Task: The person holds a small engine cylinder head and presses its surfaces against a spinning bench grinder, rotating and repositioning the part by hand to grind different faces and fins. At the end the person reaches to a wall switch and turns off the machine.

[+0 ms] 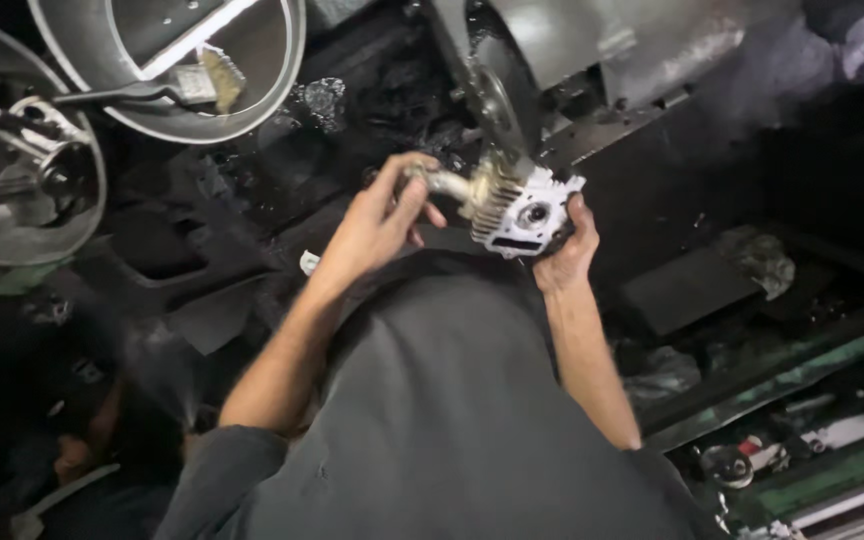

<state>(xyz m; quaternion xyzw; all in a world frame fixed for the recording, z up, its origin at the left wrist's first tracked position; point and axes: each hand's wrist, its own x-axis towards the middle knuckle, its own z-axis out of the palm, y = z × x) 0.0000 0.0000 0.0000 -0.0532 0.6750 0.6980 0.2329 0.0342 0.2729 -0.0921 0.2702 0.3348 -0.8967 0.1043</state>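
A whitish finned metal engine part [524, 208] with a round bore sits between both hands, just below a dark machine body [512, 80]. My right hand [567, 255] cups the part from its lower right, thumb up along its edge. My left hand [377, 225] has its fingers closed around a short pale tube [449, 184] that sticks out of the part's left side. Both forearms reach up from a grey garment [442, 420] in the foreground.
Two round metal basins stand at the upper left: one [282, 60] holds a brush [197, 85], the other [92, 190] holds metal parts. The floor is dark and oily. A green rail [802, 370] and small tools [742, 462] lie at the lower right.
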